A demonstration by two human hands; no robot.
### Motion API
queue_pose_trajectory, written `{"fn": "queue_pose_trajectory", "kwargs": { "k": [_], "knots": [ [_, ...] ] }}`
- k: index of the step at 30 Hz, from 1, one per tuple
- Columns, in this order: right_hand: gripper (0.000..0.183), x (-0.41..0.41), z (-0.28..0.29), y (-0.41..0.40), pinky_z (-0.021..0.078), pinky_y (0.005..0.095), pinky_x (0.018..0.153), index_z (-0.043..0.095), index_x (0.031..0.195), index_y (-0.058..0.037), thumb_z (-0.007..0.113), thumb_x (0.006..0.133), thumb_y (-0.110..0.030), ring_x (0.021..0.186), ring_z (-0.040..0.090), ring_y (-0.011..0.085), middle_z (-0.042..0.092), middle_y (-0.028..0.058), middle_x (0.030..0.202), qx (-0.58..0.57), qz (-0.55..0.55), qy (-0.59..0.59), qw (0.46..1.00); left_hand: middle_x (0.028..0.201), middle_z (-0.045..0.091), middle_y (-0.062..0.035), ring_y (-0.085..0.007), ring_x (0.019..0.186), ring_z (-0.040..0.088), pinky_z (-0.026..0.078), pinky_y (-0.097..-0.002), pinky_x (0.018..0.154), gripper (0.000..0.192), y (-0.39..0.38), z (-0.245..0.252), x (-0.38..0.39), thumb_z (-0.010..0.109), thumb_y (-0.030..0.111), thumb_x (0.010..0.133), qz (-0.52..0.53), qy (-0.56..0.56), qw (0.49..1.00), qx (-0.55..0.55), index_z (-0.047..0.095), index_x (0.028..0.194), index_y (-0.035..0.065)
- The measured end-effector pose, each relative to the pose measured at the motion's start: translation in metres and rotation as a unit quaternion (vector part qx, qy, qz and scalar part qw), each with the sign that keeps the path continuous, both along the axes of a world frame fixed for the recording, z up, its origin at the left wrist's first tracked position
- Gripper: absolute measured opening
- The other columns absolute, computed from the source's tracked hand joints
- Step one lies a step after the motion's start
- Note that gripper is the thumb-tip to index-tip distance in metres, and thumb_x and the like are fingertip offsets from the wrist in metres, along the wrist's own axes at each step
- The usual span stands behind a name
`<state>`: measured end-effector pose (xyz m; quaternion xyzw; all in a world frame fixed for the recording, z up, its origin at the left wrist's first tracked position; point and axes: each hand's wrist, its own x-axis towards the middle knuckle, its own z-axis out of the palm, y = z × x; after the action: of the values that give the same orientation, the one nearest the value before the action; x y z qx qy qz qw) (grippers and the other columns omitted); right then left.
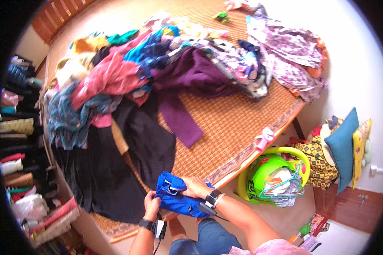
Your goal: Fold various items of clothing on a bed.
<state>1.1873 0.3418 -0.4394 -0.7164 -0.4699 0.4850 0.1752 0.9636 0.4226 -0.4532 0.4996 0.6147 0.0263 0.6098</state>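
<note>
A bright blue cloth garment (178,199), bunched or folded, is held between my two hands at the near edge of a bed with a woven mat (217,121). My left hand (152,204) grips its left edge. On the garment's upper right part my right hand (193,187) has its fingers closed. Both wrists wear dark bands with small devices. Black cloth (140,127) lies spread left of the hands. Beyond it, a purple garment (191,73) hangs out of a long heap of mixed clothes, with a pink garment (115,76) to its left.
Shelves of folded clothes (16,126) stand at the left. Right of the bed are a lime-green basket (258,172) with hangers and cloth, and several cushions (343,149). A pink object (265,139) lies on the bed's edge. Floral cloth (287,47) lies far right.
</note>
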Motion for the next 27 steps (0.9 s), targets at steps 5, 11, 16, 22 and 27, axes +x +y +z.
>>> {"fn": "queue_pose_trajectory", "kwargs": {
  "k": [5, 11, 16, 22, 27],
  "knots": [
    [0.050, 0.103, 0.002, -0.022, 0.0501, 0.0417, 0.073, 0.058, 0.100, -0.0045, 0.068, 0.059, -0.031, 0.084, 0.062, 0.0353, 0.064, 0.0216, 0.087, -0.018, -0.149, -0.040, 0.988, 0.096, 0.054, -0.0077, -0.0149, 0.086, 0.052, 0.043, -0.0261, 0.076, 0.033, 0.008, 0.008, 0.037, 0.057, 0.002, 0.072, -0.033, -0.042, 0.992, 0.112, 0.051, 0.104, 0.0016],
    [0.052, 0.271, 0.022, -0.019, 0.0405, 0.0459, 0.087, 0.053, 0.109, -0.0060, 0.069, 0.067, -0.032, 0.100, 0.053, 0.0361, 0.057, 0.0180, 0.108, 0.031, -0.284, -0.385, 0.878, 0.088, 0.056, -0.0030, -0.0117, 0.081, 0.053, 0.043, -0.0243, 0.074, 0.025, 0.010, 0.014, 0.065, 0.053, -0.003, 0.073, -0.090, -0.075, 0.991, 0.072, 0.054, 0.097, 0.0029],
    [0.054, 0.305, 0.022, -0.054, 0.0380, 0.0439, 0.092, 0.051, 0.110, -0.0037, 0.071, 0.070, -0.035, 0.109, 0.046, 0.0350, 0.050, 0.0188, 0.116, 0.067, -0.546, -0.509, 0.662, 0.079, 0.055, -0.0023, -0.0107, 0.073, 0.053, 0.044, -0.0232, 0.067, 0.018, -0.003, 0.017, 0.077, 0.052, -0.005, 0.072, -0.084, -0.054, 0.994, 0.042, 0.055, 0.088, 0.0022],
    [0.094, 0.274, -0.025, -0.107, 0.0376, 0.0427, 0.096, 0.021, 0.137, -0.0065, 0.073, 0.067, -0.042, 0.114, 0.044, 0.0398, 0.041, 0.0280, 0.125, 0.029, -0.730, -0.194, 0.655, 0.077, 0.057, -0.0035, -0.0113, 0.070, 0.054, 0.044, -0.0231, 0.064, 0.015, -0.016, 0.028, 0.082, 0.054, -0.002, 0.074, -0.164, -0.067, 0.984, 0.014, 0.056, 0.088, 0.0014],
    [0.101, 0.282, -0.041, -0.104, 0.0389, 0.0361, 0.095, 0.018, 0.134, 0.0018, 0.079, 0.056, -0.015, 0.112, 0.049, 0.0317, 0.044, 0.0237, 0.124, 0.131, -0.894, 0.041, 0.426, 0.075, 0.057, -0.0029, -0.0100, 0.068, 0.053, 0.043, -0.0224, 0.061, 0.014, -0.016, 0.047, 0.099, 0.055, -0.001, 0.075, -0.197, -0.015, 0.980, -0.014, 0.057, 0.088, -0.0006]
  ]
}}
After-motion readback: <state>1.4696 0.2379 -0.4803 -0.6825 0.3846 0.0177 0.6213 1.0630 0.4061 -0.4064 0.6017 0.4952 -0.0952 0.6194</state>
